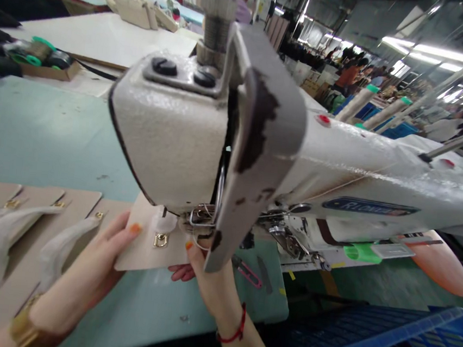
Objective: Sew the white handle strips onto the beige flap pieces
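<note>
Though blurry, "R…" badge [369, 207]; beige panel [142, 255] in left hand's [102, 259] and right hand's [209, 286] grip.

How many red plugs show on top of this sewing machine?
2. The first red plug is just right of the grey guard; the second red plug is farther right, near a slanted pole. The guard may hide more.

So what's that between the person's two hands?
In the head view, a beige panel lies between the left hand and the right hand, with a gold-coloured buckle on its upper face.
</note>
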Tool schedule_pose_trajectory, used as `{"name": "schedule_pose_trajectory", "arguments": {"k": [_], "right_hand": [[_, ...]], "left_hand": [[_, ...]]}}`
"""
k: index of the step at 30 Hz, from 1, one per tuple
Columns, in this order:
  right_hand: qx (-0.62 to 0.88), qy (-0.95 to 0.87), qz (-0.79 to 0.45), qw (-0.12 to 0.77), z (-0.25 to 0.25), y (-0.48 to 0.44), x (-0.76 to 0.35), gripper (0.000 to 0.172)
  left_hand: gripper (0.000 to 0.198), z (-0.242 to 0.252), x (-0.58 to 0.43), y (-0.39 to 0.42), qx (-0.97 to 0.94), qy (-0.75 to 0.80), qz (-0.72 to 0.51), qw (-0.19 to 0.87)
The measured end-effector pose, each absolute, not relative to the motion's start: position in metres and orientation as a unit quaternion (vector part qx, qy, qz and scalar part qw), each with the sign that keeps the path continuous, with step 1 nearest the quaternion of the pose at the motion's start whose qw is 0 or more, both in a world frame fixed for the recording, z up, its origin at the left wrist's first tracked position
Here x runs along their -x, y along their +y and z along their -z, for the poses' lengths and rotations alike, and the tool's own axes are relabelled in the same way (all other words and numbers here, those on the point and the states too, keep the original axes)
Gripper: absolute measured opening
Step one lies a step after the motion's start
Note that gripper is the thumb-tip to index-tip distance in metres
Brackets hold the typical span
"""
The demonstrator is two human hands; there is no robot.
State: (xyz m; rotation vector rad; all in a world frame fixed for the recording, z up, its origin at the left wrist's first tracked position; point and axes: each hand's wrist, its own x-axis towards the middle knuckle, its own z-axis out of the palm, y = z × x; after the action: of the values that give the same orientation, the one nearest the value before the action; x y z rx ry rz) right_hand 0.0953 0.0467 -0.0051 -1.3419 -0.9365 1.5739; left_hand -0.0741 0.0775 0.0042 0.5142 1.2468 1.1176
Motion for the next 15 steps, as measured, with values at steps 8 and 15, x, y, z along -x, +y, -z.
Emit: {"name": "schedule_pose_trajectory", "arguments": {"k": [8, 15], "right_hand": [[0.513, -0.389, -0.648, 0.407, 0.005, 0.032, -0.097, 0.056], [0.538, -0.421, -0.62, 0.386, -0.003, 0.031, -0.099, 0.04]], "left_hand": [[0.037, 0.028, 0.039, 0.027, -0.232, 0.515, -0.452, 0.69], [0.048, 0.007, 0.047, 0.041, -0.345, 0.645, -0.33, 0.596]]}}
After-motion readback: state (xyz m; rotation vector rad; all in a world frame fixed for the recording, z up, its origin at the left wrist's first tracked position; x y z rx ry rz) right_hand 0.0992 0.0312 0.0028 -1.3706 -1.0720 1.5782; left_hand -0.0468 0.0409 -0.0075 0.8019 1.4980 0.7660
